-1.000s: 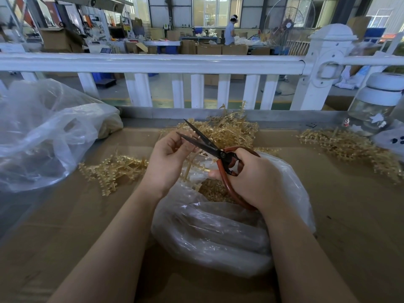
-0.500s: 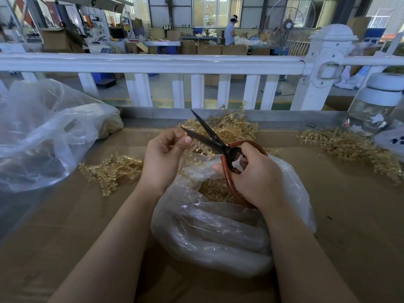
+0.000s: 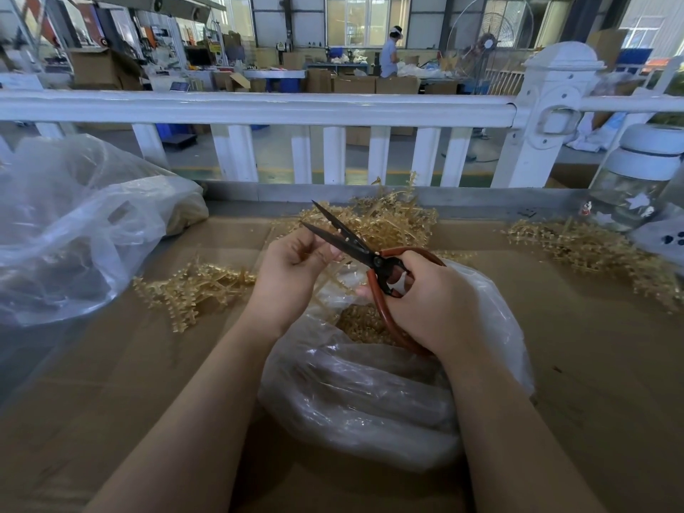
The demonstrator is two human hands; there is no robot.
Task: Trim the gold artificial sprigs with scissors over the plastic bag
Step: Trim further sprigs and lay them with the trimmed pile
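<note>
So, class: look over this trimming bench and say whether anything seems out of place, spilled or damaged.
Nothing stands out. The left hand holds a gold sprig at the open blades of the scissors, gripped by the right hand, above the plastic bag where cuttings collect. Loose sprig piles lie on the cardboard, as the job would leave them.

You are looking at an evenly lit scene: soft daylight comes from the windows [image 3: 366, 20] at the far wall. Shadows on the worktop [image 3: 592, 346] are faint. Glare streaks the clear plastic bag [image 3: 355, 394]. The white railing [image 3: 259, 105] bows from wide-angle distortion, and your corners look soft.
</note>
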